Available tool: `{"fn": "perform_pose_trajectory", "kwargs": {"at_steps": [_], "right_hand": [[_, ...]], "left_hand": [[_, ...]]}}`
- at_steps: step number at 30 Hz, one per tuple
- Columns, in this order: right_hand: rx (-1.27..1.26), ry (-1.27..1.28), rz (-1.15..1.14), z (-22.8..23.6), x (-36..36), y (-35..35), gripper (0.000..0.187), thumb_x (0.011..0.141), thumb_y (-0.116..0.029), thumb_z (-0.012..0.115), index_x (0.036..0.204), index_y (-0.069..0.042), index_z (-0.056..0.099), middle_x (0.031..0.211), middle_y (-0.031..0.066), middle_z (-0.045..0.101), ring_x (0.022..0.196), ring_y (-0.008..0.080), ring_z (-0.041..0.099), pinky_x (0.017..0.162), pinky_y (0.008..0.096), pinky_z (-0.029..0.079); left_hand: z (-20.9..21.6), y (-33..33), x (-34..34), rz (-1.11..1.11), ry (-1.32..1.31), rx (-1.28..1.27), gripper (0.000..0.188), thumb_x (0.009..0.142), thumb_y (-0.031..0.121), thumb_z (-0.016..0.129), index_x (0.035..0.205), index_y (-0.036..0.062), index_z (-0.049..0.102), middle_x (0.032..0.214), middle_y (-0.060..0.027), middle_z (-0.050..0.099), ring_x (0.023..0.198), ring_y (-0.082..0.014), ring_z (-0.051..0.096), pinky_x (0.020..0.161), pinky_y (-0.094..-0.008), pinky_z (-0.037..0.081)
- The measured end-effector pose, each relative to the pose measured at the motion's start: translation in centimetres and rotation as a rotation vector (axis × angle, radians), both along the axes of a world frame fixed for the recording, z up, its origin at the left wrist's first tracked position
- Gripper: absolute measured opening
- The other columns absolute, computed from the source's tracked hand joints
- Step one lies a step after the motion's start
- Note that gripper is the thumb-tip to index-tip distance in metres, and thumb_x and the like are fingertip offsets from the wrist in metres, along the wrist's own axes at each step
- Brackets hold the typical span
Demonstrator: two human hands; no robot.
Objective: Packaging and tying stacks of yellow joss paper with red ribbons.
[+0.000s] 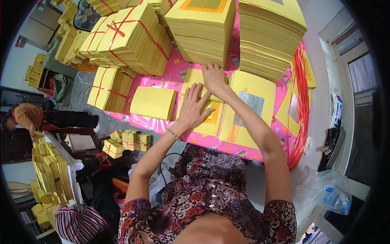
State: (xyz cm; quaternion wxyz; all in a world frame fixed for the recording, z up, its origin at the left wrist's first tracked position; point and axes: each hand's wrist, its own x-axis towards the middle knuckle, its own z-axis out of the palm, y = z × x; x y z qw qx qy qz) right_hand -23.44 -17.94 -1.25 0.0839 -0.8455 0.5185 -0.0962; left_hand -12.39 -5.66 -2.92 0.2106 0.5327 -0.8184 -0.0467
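My left hand lies flat with its fingers spread on a yellow paper sheet with an orange-gold patch. Farther from me, my right hand is stretched out flat on the far part of that paper, which looks folded over. Both hands hold nothing and press down from above. Just to the right, partly under my right forearm, lies a yellow sheet with a silver square. Left of my hands rests a folded yellow paper pad.
Tall yellow paper stacks rise behind my hands. Bundles tied with red string stand at the back left. Red strands hang over the right edge of the pink tablecloth. Two other people are at the left.
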Motion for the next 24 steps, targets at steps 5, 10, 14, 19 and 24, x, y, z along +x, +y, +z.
{"fn": "perform_pose_trajectory", "kwargs": {"at_steps": [5, 10, 14, 19, 24], "right_hand": [[0.014, -0.01, 0.005, 0.03, 0.18, 0.14, 0.037, 0.075, -0.002, 0.056, 0.112, -0.001, 0.053, 0.114, 0.0175, 0.051, 0.108, 0.0364, 0.05, 0.088, 0.0479, 0.042], [-0.013, -0.001, 0.007, -0.46, -0.24, -0.24, 0.038, 0.075, -0.001, 0.054, 0.114, -0.002, 0.054, 0.113, 0.0173, 0.052, 0.108, 0.0362, 0.051, 0.089, 0.0481, 0.042], [-0.013, 0.001, 0.008, -0.4, -0.03, -0.25, 0.039, 0.076, -0.002, 0.054, 0.115, -0.002, 0.053, 0.114, 0.0174, 0.052, 0.108, 0.0363, 0.051, 0.089, 0.0483, 0.042], [-0.025, 0.005, 0.003, -0.21, -0.02, 0.03, 0.04, 0.077, -0.002, 0.053, 0.117, -0.003, 0.052, 0.115, 0.0175, 0.052, 0.108, 0.0364, 0.051, 0.089, 0.0493, 0.042], [-0.017, 0.01, 0.003, -0.29, 0.08, 0.04, 0.04, 0.077, -0.002, 0.053, 0.117, -0.002, 0.052, 0.113, 0.0173, 0.053, 0.107, 0.0359, 0.051, 0.089, 0.0491, 0.042]], "left_hand": [[0.2, 0.26, 0.11, 0.021, -0.056, 0.012, 0.06, 0.088, 0.048, 0.051, 0.136, 0.0124, 0.043, 0.137, -0.0223, 0.037, 0.131, -0.0422, 0.027, 0.11, -0.054, 0.018], [0.36, 0.49, -0.11, 0.018, -0.055, -0.002, 0.06, 0.089, 0.049, 0.05, 0.137, 0.0144, 0.042, 0.137, -0.0214, 0.039, 0.129, -0.0422, 0.03, 0.108, -0.0542, 0.02], [0.37, 0.68, 0.05, 0.026, -0.016, 0.02, 0.061, 0.088, 0.049, 0.051, 0.137, 0.0142, 0.042, 0.137, -0.022, 0.038, 0.129, -0.0424, 0.03, 0.108, -0.0543, 0.021], [0.63, 0.87, 0.25, -0.005, -0.06, 0.02, 0.065, 0.086, 0.052, 0.052, 0.137, 0.0133, 0.043, 0.139, -0.0227, 0.036, 0.129, -0.0438, 0.029, 0.107, -0.0553, 0.022], [0.35, 0.89, 0.41, -0.011, -0.031, 0.042, 0.066, 0.084, 0.054, 0.054, 0.136, 0.0134, 0.045, 0.139, -0.0235, 0.036, 0.129, -0.0442, 0.028, 0.107, -0.0561, 0.022]]}}
